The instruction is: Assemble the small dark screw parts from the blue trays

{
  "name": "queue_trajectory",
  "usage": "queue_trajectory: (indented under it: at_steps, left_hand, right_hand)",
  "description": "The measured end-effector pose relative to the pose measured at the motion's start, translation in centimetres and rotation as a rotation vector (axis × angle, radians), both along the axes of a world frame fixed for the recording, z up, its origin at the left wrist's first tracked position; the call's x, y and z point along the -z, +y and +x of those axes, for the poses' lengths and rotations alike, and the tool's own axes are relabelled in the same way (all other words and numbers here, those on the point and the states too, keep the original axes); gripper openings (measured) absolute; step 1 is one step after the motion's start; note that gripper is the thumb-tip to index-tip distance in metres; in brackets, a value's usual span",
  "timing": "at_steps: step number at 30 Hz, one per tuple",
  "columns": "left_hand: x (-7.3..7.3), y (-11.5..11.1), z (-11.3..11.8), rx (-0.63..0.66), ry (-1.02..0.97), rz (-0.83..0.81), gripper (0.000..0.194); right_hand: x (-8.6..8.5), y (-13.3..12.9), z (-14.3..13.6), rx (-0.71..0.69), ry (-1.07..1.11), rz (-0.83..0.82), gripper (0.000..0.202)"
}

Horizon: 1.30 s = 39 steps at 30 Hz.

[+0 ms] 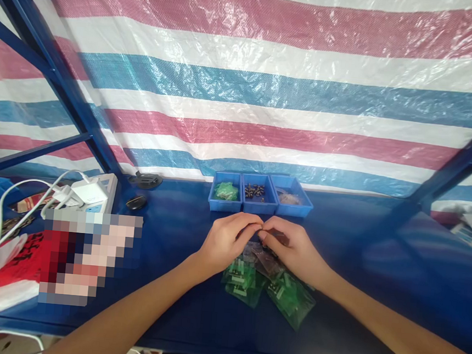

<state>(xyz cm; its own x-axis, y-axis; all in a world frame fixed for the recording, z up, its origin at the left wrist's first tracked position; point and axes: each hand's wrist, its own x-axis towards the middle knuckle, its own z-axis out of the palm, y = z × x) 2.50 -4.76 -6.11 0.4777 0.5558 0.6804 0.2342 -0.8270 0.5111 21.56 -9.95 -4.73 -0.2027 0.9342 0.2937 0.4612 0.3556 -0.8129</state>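
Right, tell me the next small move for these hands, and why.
Probably finish any close work between the left hand and right hand before reaching for the blue bins. Their fingertips meet or nearly meet, though anything between them is too small to tell, and the green packets lie close by on the table.

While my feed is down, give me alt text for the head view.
A person's left hand and right hand meet by green plastic packets on a blue table; anything held between them is too small to tell. Beyond, three blue bins stand in a row, the middle one holding small dark parts.
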Motion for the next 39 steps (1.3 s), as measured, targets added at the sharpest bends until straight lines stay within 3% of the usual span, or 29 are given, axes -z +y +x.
queue_trajectory:
  at_steps: [7,13,18,22,28,34,39]
  left_hand:
    - [-0.3,-0.1,0.2,0.064,0.004,-0.088,0.022]
    - [-0.1,0.4,0.4,-0.002,0.009,-0.251,0.015]
    - [0.0,0.5,0.2,0.006,0.055,-0.232,0.022]
    - [0.0,-0.1,0.1,-0.031,0.097,-0.255,0.03]
    - [-0.1,-0.3,0.3,-0.052,0.142,-0.22,0.017]
    - [0.2,0.0,0.6,-0.001,0.075,-0.27,0.023]
    - [0.4,0.1,0.8,-0.053,0.041,-0.323,0.017]
  right_hand:
    - [0.4,0.0,0.0,0.025,-0.176,0.19,0.029]
    - [0.7,0.3,0.3,0.001,-0.243,0.263,0.016]
    - [0.9,0.5,0.6,0.099,-0.253,0.313,0.009]
    - [1.1,0.5,0.7,0.084,-0.287,0.351,0.01]
    - [1.6,0.3,0.7,0.043,-0.406,0.43,0.017]
    - [1.4,0.2,0.6,0.09,-0.376,0.431,0.018]
    - [1.2,0.4,0.8,0.116,-0.348,0.45,0.016]
